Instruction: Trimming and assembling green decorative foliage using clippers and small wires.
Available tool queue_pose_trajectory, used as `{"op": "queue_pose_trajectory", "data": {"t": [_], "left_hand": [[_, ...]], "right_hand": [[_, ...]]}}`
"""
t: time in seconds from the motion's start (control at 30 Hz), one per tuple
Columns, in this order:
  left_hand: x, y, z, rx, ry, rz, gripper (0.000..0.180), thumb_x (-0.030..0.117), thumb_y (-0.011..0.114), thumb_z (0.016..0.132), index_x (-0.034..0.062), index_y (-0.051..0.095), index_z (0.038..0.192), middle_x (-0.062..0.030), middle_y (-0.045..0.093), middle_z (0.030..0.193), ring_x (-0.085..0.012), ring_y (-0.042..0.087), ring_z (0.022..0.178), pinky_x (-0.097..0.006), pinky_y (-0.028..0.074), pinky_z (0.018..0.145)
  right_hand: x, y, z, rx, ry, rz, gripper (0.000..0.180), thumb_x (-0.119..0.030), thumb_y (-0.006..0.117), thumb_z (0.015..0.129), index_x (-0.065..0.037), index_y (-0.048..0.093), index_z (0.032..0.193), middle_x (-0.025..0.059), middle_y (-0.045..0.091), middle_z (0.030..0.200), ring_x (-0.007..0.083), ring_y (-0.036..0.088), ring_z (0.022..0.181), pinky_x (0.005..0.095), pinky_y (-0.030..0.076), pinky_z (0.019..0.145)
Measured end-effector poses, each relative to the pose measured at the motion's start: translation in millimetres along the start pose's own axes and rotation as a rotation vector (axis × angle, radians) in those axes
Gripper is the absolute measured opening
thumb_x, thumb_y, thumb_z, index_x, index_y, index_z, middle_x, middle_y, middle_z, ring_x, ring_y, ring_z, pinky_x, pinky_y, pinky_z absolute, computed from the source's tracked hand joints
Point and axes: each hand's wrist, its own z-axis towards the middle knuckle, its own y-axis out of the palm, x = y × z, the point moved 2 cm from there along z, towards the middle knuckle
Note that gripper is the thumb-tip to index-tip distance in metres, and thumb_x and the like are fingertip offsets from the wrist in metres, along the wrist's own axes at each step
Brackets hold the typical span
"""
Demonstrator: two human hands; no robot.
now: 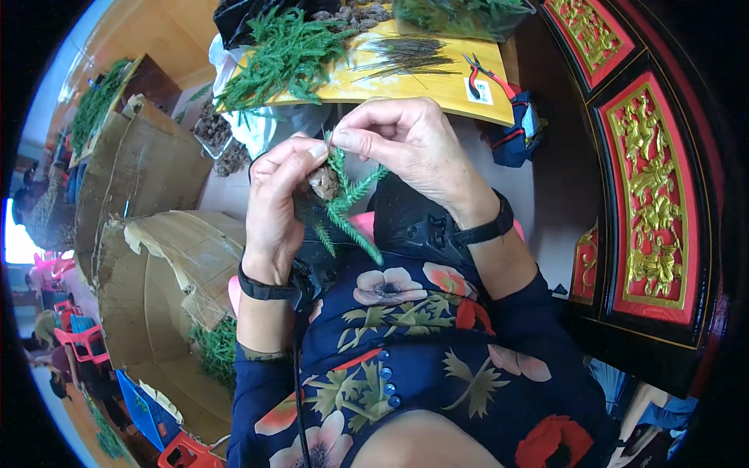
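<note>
My left hand (282,175) is closed, thumb against forefinger, on a bunch of green sprigs (343,204) with a brown, rough lump like a pine cone (323,186) in it. The sprigs fan out below the fingertips, over my lap. Close against the left thumb, my right hand (413,144) pinches at the top end of the bunch. What lies between its thumb and forefinger is too small to make out. Both hands are held up just short of the yellow table (367,92).
On the table lie a pile of green sprigs (292,56), thin dark wires or sticks (413,56) and red-handled pliers (485,76). A torn cardboard box (148,312) stands at my left, with greenery inside. A carved red-and-gold panel (654,195) is at right.
</note>
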Motion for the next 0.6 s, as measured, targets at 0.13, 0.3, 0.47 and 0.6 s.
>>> {"op": "queue_pose_trajectory", "data": {"t": [0.13,0.3,0.47,0.6], "left_hand": [[-5.7,-0.6,1.5,0.027,-0.136,-0.178,0.012,0.008,0.062,0.080,-0.0009,0.066,0.087,-0.0016,0.060,0.081,-0.0092,0.053,0.072,-0.023,0.041,0.068],[-18.3,-15.6,6.0,-0.074,-0.303,-0.331,0.014,0.009,0.063,0.080,-0.0009,0.065,0.089,-0.0037,0.063,0.086,-0.0105,0.056,0.075,-0.023,0.043,0.071],[-20.6,-15.7,9.9,-0.216,-0.361,-0.402,0.014,0.010,0.064,0.080,-0.0011,0.065,0.088,-0.0039,0.064,0.086,-0.0096,0.056,0.076,-0.022,0.043,0.072],[-16.6,-8.1,6.4,-0.131,-0.311,-0.273,0.014,0.011,0.064,0.080,-0.0012,0.066,0.088,-0.0023,0.064,0.081,-0.0083,0.056,0.071,-0.021,0.043,0.068]], "right_hand": [[-7.3,-2.8,-0.5,-0.046,-0.119,-0.169,0.012,-0.011,0.066,0.085,0.000,0.069,0.090,0.0019,0.065,0.088,0.0048,0.053,0.070,0.0184,0.043,0.063],[-8.4,-2.9,-2.6,-0.056,-0.098,-0.155,0.010,-0.009,0.068,0.083,0.000,0.068,0.088,0.0028,0.065,0.089,0.0051,0.053,0.070,0.0189,0.043,0.063],[-14.3,-5.4,-2.0,-0.062,-0.333,-0.307,0.008,-0.004,0.068,0.079,0.001,0.067,0.085,0.0058,0.064,0.090,0.0098,0.057,0.073,0.0212,0.045,0.066],[-18.1,-6.8,-1.1,-0.035,-0.517,-0.422,0.009,0.000,0.068,0.075,0.001,0.067,0.084,0.0082,0.064,0.088,0.0146,0.060,0.075,0.0236,0.047,0.067]]}}
